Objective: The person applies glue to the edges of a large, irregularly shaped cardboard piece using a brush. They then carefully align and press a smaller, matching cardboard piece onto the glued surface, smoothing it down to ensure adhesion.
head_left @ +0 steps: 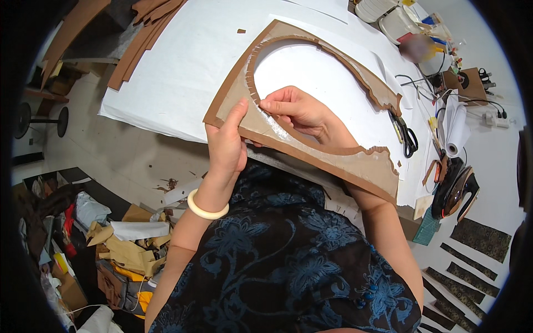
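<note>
Brown strips (141, 61) lie along the left edge of a white table (177, 83), with a jumbled heap of scraps (130, 252) at lower left. Tubs (400, 25), a white roll (454, 127) and an iron (459, 191) line the right, above dark patterned pieces (482, 240).

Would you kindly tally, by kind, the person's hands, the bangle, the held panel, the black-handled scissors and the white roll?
Left hand and right hand: 2
Cream bangle: 1
Brown-edged panel: 1
Black-handled scissors: 1
White roll: 1
Total: 6
</note>
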### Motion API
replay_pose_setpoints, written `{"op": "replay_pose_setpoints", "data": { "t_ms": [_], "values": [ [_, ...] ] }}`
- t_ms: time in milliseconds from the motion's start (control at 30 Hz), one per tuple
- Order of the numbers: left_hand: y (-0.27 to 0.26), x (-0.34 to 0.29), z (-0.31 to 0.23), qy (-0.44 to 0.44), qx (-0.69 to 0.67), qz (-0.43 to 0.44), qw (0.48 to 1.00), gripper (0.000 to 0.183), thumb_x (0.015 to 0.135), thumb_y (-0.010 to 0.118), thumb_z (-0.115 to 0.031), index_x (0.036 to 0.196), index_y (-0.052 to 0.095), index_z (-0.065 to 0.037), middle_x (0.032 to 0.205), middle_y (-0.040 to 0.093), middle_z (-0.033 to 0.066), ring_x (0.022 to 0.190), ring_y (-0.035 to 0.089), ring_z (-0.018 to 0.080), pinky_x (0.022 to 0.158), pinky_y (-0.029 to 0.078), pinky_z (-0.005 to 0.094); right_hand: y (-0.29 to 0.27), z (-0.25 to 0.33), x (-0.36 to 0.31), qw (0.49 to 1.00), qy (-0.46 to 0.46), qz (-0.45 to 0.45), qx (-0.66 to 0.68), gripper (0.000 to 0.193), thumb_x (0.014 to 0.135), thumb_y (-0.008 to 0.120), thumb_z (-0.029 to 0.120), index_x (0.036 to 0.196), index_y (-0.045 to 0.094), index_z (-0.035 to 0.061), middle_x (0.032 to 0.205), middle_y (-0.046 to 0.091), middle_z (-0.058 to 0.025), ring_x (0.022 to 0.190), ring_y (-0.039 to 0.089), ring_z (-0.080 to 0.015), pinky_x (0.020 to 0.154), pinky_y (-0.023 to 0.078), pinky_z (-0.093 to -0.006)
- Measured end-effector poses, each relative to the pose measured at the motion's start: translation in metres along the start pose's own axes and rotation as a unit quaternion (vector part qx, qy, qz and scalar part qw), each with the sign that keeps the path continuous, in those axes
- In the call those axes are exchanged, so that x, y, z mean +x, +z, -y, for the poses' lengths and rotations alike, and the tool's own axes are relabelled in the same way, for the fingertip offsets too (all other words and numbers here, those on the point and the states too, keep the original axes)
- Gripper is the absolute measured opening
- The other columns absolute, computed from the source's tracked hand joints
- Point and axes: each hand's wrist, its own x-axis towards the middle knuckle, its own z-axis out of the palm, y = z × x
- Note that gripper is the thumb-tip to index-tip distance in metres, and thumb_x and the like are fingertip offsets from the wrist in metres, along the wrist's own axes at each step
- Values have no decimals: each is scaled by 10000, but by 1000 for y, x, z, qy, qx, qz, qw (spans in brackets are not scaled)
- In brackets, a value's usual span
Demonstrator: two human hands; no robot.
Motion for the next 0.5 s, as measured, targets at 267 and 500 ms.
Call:
{"op": "replay_pose_setpoints", "data": {
  "t_ms": [267,500],
  "values": [
    [4,4,1,31,-4,-21,999,302,937,634,-66,1219,560,14,1076,642,92,949,646,157,762,535,283,15,0,-5,997,-15,-69,25,212,904,736,168,740,690,41,567,564,34,467,426,-32,449,321,-176],
    [4,3,6,41,10,-18,999,256,943,630,-92,1168,570,14,989,652,93,780,662,142,539,526,259,1,-2,-9,999,-6,4,-46,207,922,721,194,809,699,21,624,601,21,512,474,-32,473,356,-175]
  ]
}}
